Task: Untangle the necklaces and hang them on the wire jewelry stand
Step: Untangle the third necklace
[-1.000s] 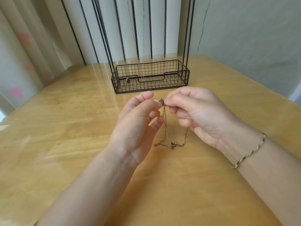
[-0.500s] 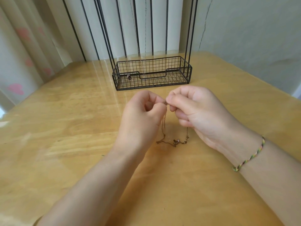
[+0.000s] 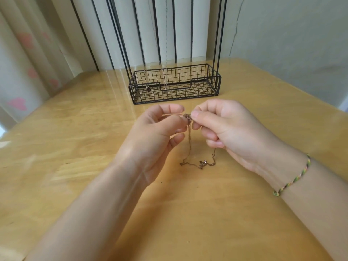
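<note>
1. A person's left hand [image 3: 156, 136] and right hand [image 3: 226, 129] meet above a glossy yellow wooden table [image 3: 75, 147], each pinching between thumb and forefinger the knotted top of a thin bronze-coloured chain necklace [image 3: 189, 142], other fingers loosely curled
2. The chain hangs between the palms, its lower loop lying on the tabletop between the wrists
3. Beyond the hands and apart from them stands a black wire jewelry stand with mesh basket base [image 3: 188, 74], and a small dark pendant [image 3: 148, 89] hangs inside

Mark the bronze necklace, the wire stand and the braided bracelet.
bronze necklace [image 3: 189, 140], head view, the hanging stretch of chain.
wire stand [image 3: 219, 85], head view, front right corner of its basket.
braided bracelet [image 3: 294, 178], head view, middle of the band.
</note>
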`<state>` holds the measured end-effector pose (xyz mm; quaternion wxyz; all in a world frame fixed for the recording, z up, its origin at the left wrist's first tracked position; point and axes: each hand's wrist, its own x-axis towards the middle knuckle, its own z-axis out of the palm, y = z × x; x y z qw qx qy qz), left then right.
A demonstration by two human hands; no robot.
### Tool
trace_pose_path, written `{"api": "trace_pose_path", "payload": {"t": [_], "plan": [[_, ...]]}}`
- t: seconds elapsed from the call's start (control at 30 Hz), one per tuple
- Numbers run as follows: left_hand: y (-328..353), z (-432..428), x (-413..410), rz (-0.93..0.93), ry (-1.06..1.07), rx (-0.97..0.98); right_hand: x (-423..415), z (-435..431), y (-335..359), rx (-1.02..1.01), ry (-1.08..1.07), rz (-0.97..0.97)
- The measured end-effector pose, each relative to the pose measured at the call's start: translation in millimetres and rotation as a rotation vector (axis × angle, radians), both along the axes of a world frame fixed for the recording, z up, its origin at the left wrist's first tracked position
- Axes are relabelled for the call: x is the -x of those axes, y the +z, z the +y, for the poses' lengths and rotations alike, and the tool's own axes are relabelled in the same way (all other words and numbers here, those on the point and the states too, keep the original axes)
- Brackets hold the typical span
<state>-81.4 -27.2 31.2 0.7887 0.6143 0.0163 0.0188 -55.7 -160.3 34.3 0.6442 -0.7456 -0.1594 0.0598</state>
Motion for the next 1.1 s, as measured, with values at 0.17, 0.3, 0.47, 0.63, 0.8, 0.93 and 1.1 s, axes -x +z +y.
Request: {"api": "trace_pose_path", "payload": {"t": [0.17,0.3,0.47,0.63,0.8,0.93,1.1], "plan": [[-0.3,-0.6,0.4,-0.073,0.042,-0.059,0.9,-0.1,1.0,-0.079,0.041,0.112],[-2.9,0.0,1.2,-0.111,0.055,-0.146,0.4,0.8,1.3,-0.173,0.051,0.135],[-5.5,-0.2,0.6,-0.052,0.06,-0.161,-0.4,-0.5,0.5,-0.147,0.011,0.069],[-7.1,0.2,0.4,-0.021,0.02,-0.227,-0.4,-3.1,3.3,-0.097,0.008,0.019],[-8.1,-1.8,2.0,0.016,-0.069,-0.251,0.1,-3.8,5.2,-0.083,0.028,0.014],[-6.1,1.0,0.3,0.036,-0.04,-0.206,-2.1,-6.2,5.6,-0.05,-0.009,-0.01],[-1.3,3.2,-0.5,0.055,-0.022,-0.068,-3.4,-7.3,4.7,-0.019,-0.023,-0.025]]}}
